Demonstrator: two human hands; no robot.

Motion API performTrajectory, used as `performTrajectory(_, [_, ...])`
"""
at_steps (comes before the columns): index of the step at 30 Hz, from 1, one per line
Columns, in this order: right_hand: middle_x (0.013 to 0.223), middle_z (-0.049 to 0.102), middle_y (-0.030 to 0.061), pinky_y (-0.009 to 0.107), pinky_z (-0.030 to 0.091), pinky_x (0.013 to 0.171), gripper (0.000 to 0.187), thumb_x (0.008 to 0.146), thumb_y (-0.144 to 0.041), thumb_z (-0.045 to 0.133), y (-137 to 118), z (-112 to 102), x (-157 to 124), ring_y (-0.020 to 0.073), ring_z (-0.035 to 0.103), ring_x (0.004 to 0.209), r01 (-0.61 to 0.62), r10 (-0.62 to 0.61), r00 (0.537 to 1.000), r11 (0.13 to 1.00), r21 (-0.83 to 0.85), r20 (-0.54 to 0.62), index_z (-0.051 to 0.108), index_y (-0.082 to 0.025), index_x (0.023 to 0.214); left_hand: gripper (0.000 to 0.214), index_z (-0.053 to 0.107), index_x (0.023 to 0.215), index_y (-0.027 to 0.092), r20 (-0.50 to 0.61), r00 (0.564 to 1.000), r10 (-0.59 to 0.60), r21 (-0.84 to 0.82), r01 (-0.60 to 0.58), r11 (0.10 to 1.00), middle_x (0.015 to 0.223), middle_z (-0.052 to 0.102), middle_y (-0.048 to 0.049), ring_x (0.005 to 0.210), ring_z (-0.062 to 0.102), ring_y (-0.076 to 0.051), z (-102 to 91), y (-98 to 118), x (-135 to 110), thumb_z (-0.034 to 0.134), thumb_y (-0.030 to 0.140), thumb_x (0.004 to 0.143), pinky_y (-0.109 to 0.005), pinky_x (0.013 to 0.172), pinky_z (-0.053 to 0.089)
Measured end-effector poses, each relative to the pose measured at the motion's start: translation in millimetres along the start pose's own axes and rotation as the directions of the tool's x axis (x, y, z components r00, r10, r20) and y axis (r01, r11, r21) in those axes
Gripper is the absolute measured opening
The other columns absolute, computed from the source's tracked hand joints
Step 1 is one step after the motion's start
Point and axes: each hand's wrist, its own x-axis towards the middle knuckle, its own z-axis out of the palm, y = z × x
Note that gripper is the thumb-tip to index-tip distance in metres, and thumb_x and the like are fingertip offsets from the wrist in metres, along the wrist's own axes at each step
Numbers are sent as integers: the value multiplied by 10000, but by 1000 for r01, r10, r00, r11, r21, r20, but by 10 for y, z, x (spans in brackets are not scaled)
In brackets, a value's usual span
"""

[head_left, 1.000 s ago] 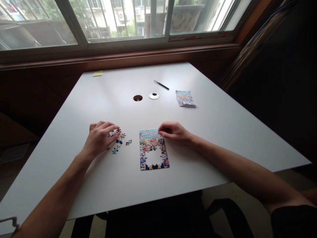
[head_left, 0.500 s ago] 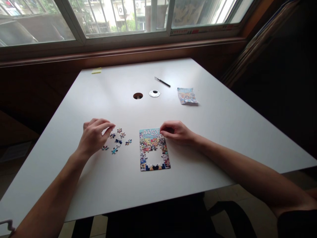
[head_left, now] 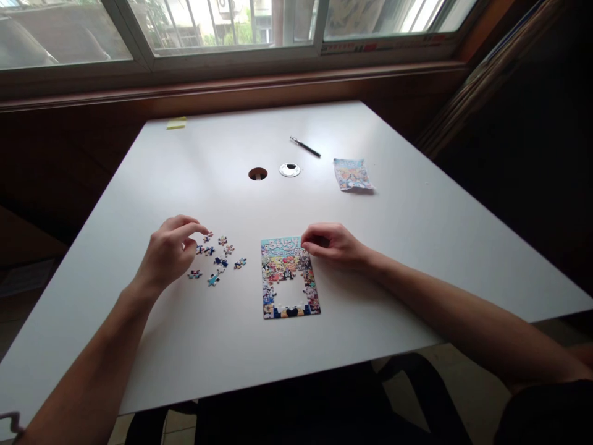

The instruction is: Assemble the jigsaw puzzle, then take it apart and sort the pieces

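A small jigsaw puzzle lies flat on the white table, with crowded cartoon figures, a light-blue top and a white gap in its lower middle. My right hand rests at its upper right edge, fingers curled and thumb and forefinger pinched at the border. Several loose puzzle pieces are scattered left of the puzzle. Over their left side is my left hand, thumb and forefinger apart. Its forefinger tip touches or hovers just above one puzzle piece; I cannot tell which.
Farther back are a round cable hole, its metal cover and a black pen. A creased printed sheet lies at the right. A yellow sticky note is at the far left edge, below the window.
My left hand has shifted slightly left, and its thumb and forefinger have parted, exposing pieces beneath. My right hand stays at the puzzle's edge. The view has tilted a little downward.
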Motion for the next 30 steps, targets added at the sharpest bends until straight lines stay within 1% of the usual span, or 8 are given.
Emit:
performTrajectory(5, [742, 631, 30, 270, 446, 616, 150, 890, -284, 597, 13, -2, -9, 130, 540, 651, -25, 25, 1000, 1000, 2, 2, 665, -164, 832, 331, 709, 907, 196, 11, 1000, -3, -15, 3, 1000, 1021, 667, -58, 968, 637, -212, -12, -11, -1, 432, 50, 801, -336, 803, 544])
performTrajectory(9, [741, 640, 30, 273, 450, 612, 133, 893, -283, 605, 35, -11, -16, 136, 549, 653, -28, 28, 999, 1000, 12, 18, 668, -176, 846, 315, 713, 925, 197, 61, 998, 25, -40, -23, 999, 1035, 669, -62, 992, 617, -212, -16, -24, -11, 446, 57, 835, -346, 835, 536])
performTrajectory(14, [757, 644, 37, 280, 453, 615, 138, 900, -289, 603, 53, -22, -22, 145, 561, 665, -36, 35, 999, 999, 15, 31, 670, -175, 861, 188, 739, 970, 214, 137, 983, 121, -44, -116, 992, 1015, 679, -69, 985, 583, -232, -8, -6, -12, 565, 200, 902, -382, 848, 522])
performTrajectory(17, [759, 645, 39, 281, 450, 617, 138, 903, -283, 600, 54, -27, -21, 144, 560, 667, -34, 34, 999, 999, 12, 39, 669, -171, 859, 176, 749, 1016, 246, 161, 968, 194, -44, -190, 981, 1033, 676, -65, 995, 563, -232, 37, 44, -18, 598, 268, 928, -391, 859, 502])
performTrajectory(20, [763, 647, 39, 279, 452, 624, 142, 907, -287, 600, 62, -28, -21, 142, 562, 672, -35, 35, 998, 999, 17, 48, 667, -169, 864, 183, 740, 1059, 258, 167, 952, 256, -38, -254, 967, 1048, 672, -64, 988, 553, -225, 103, 87, -28, 596, 280, 950, -392, 856, 482])
performTrajectory(23, [767, 645, 36, 279, 454, 635, 145, 909, -290, 601, 75, -25, -22, 140, 560, 677, -33, 31, 998, 999, 22, 49, 667, -166, 872, 178, 732, 1064, 261, 167, 939, 300, -40, -297, 954, 1058, 671, -59, 1001, 549, -221, 158, 95, -36, 586, 250, 961, -383, 852, 468])
performTrajectory(27, [753, 635, 29, 274, 449, 627, 143, 910, -281, 596, 71, -17, -18, 134, 548, 667, -24, 24, 999, 1000, 16, 40, 668, -163, 872, 160, 728, 1030, 257, 174, 939, 296, -38, -294, 955, 1058, 680, -47, 1018, 550, -218, 196, 67, -42, 593, 212, 957, -380, 869, 457])
performTrajectory(30, [749, 628, 27, 267, 440, 614, 141, 903, -276, 597, 49, -9, -13, 127, 539, 657, -8, 7, 999, 1000, 16, 37, 663, -160, 856, 151, 733, 1024, 265, 169, 947, 274, -25, -274, 962, 1058, 684, -46, 1006, 551, -220, 209, 52, -48, 600, 242, 958, -385, 871, 452])
